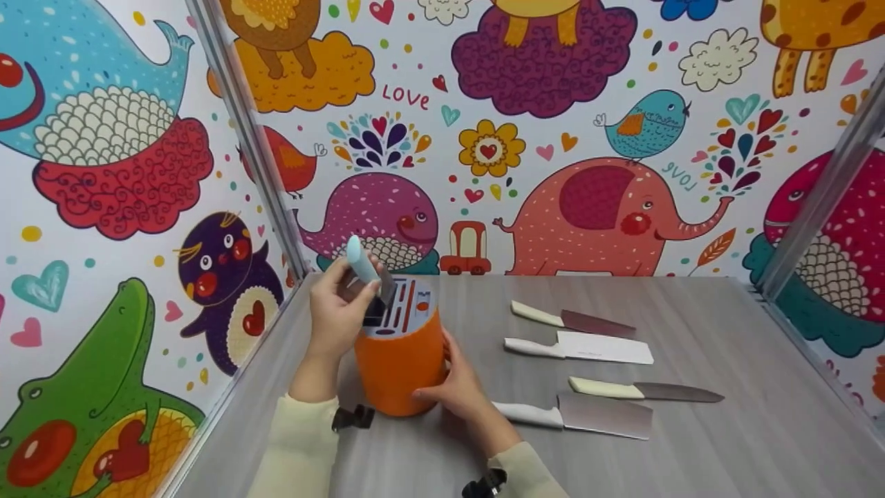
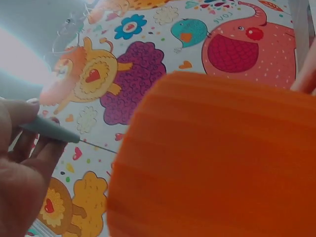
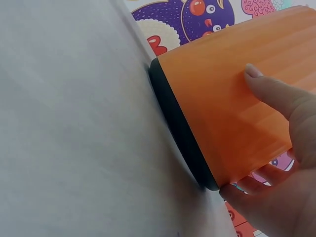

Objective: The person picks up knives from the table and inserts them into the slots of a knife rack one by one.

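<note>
An orange knife block with a grey slotted top stands upright on the table. My left hand grips the light blue handle of a knife above the block's left side. Its blade points down at the slots, and the blade's lower end is hidden in the left wrist view, behind the block's edge. My right hand holds the block's right side low down, thumb on the front and fingers around the far side. In the right wrist view the block's dark base sits against the table.
Right of the block lie several pale-handled knives: a dark-bladed knife at the back, a white cleaver, a long pointed knife and a broad cleaver nearest me. Printed cartoon walls enclose the grey table.
</note>
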Demonstrator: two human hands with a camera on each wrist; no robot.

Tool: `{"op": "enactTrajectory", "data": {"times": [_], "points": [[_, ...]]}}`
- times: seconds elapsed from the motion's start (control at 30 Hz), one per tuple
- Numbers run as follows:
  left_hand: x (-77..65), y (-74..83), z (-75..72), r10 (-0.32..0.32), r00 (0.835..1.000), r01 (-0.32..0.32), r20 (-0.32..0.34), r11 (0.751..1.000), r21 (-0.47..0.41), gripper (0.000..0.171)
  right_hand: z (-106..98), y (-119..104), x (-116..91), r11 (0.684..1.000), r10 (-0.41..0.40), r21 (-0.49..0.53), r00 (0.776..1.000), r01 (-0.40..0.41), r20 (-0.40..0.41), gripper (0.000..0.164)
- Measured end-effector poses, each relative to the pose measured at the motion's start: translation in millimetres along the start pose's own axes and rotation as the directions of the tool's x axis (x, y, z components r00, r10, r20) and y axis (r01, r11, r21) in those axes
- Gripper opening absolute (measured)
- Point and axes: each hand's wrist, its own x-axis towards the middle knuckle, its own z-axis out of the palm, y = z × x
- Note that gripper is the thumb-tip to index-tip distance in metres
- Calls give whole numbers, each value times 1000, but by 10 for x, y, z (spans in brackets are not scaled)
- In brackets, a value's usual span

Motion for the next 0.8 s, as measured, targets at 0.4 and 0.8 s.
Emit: {"op": "enactTrajectory", "data": {"times": [0.4,0.8], "points": [[146,-354,-39,-433,887,411,160,899,153,44,64,-2,-21,996,-55,-66,998,54,-12,119],[231,-337,70,-530,841,502,113,840,204,55,-4,-17,3,997,-41,-63,999,40,-10,118]]}}
